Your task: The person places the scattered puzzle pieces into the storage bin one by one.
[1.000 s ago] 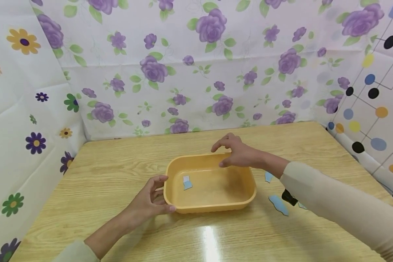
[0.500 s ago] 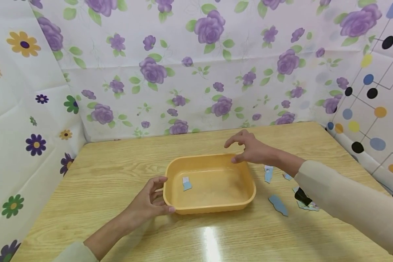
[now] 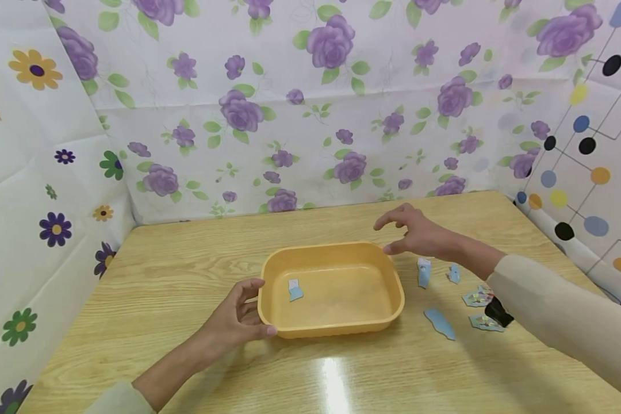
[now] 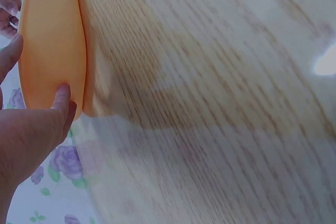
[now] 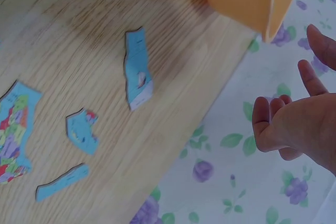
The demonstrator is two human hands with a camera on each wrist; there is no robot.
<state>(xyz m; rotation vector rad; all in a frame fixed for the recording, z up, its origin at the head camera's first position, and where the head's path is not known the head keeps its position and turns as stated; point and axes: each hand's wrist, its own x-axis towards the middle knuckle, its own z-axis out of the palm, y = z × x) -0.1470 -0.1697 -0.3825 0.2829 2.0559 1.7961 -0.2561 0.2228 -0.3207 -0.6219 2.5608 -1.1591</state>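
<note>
A yellow plastic basin (image 3: 336,329) sits upright on the wooden table, with a small blue-and-white puzzle piece (image 3: 295,290) lying inside toward its left. At the basin's left end my left hand (image 3: 242,313) holds the outer wall, thumb at the front corner. The left wrist view shows fingers (image 4: 62,95) of that hand against the orange-looking wall. My right hand (image 3: 419,233) hovers by the back right corner, fingers loosely bent, holding nothing. Right of the basin lie a tall blue puzzle piece (image 3: 424,272), a small one (image 3: 453,273) and a long wavy one (image 3: 440,324).
Two colourful printed pieces (image 3: 487,322) lie farther right, partly under the right forearm and the black device (image 3: 499,313) on its wrist. A thin blue strip (image 5: 61,181) shows in the right wrist view. Flower-printed cloth (image 3: 290,144) hangs behind the table (image 3: 196,247).
My right hand has moved right from over the basin's back rim to its back right corner, uncovering puzzle pieces on the table. The left hand and basin have stayed put.
</note>
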